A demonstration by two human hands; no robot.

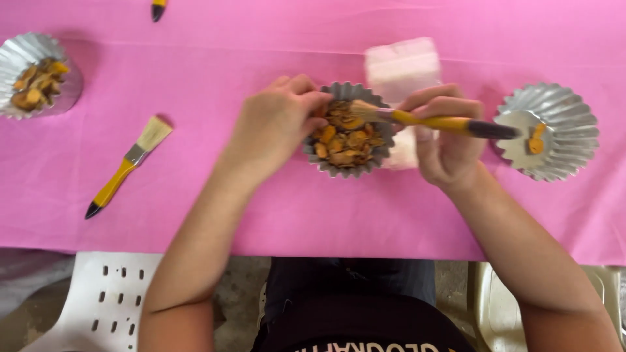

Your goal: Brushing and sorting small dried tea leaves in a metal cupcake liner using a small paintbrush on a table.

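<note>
A fluted metal tin (380, 158) full of orange-brown dried pieces sits on the pink tablecloth in front of me. My left hand (274, 124) grips the tin's left rim, fingers curled over the edge. My right hand (447, 146) holds a yellow-handled brush (430, 121) with a black tip; its pale bristles rest on the pieces in the tin.
A second yellow brush (127, 164) lies at the left. Another filled metal tin (19, 55) stands far left. At the right sits a nearly bare fluted tin (567, 127) with one orange piece. A pale pink block (401, 65) lies behind the middle tin. White chairs show below the table edge.
</note>
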